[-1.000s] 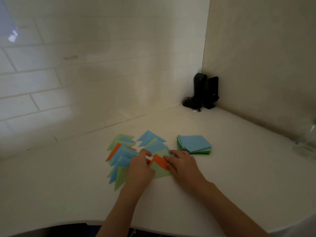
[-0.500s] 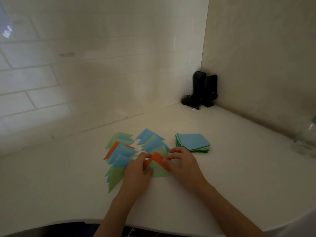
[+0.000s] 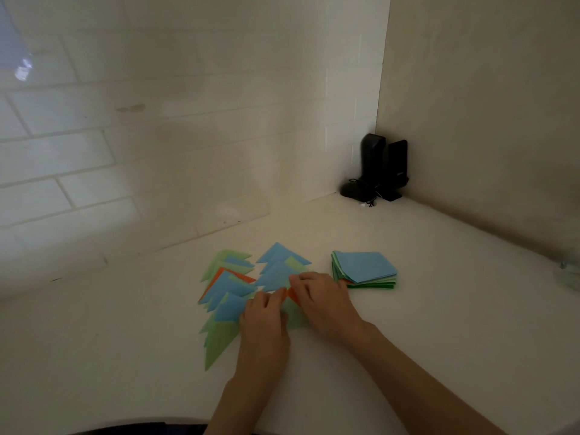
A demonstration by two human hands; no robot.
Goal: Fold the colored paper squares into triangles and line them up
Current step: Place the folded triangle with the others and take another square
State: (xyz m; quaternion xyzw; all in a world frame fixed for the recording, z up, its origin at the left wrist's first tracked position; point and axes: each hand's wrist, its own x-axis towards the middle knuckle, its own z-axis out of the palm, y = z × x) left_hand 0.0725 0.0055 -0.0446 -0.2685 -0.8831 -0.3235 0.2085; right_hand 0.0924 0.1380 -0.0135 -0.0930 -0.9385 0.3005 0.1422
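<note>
Both hands now cover more of the orange paper (image 3: 293, 295) than before; left hand (image 3: 265, 321) and right hand (image 3: 323, 298) each hold a pinching grip on it, above overlapping folded triangles (image 3: 232, 288). Unfolded square stack (image 3: 365, 268) lies just right, on the desk (image 3: 439, 309).

One head-worn camera looks forward and down, close over the counter (image 3: 439, 309), toward the tiled corner.
</note>
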